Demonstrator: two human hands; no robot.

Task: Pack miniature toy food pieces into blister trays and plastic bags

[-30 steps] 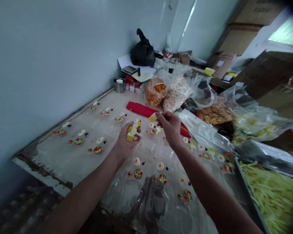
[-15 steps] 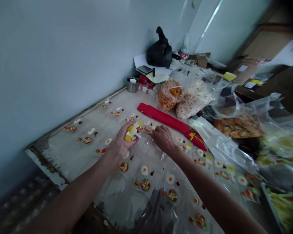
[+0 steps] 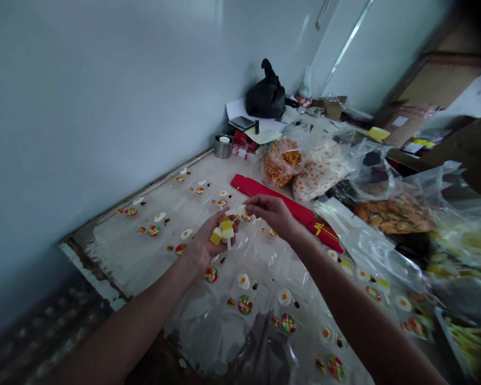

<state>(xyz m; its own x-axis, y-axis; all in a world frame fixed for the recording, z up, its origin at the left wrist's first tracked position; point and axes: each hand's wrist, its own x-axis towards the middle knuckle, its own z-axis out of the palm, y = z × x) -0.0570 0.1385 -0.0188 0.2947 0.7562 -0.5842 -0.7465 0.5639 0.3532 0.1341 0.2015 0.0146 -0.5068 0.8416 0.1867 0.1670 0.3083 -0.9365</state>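
My left hand (image 3: 202, 243) is cupped palm up around several miniature yellow-and-white ice pops (image 3: 226, 230), their white sticks poking out. Just right of it, my right hand (image 3: 276, 215) pinches a small pale piece (image 3: 241, 210), which looks like another ice pop; its far side is blurred. Under both hands lie clear plastic bags in rows. Each group bears a miniature fried egg (image 3: 243, 281), a round red-green piece (image 3: 245, 305), a tiny burger (image 3: 231, 302) and a small dark piece. Some groups at the right also have a yellow-and-white ice pop (image 3: 382, 283).
A red long-shaped packet (image 3: 256, 187) lies beyond my right hand. Behind it stand bags of orange pieces (image 3: 280, 166) and egg pieces (image 3: 318, 174). More bags and a tray of pale yellow strips (image 3: 465, 337) crowd the right. A metal cup (image 3: 223, 149) stands by the wall.
My right hand has lifted off the bags and come toward my left hand, now pinching a small pale piece. The ice pops in my left hand have shifted. The view has tilted slightly.
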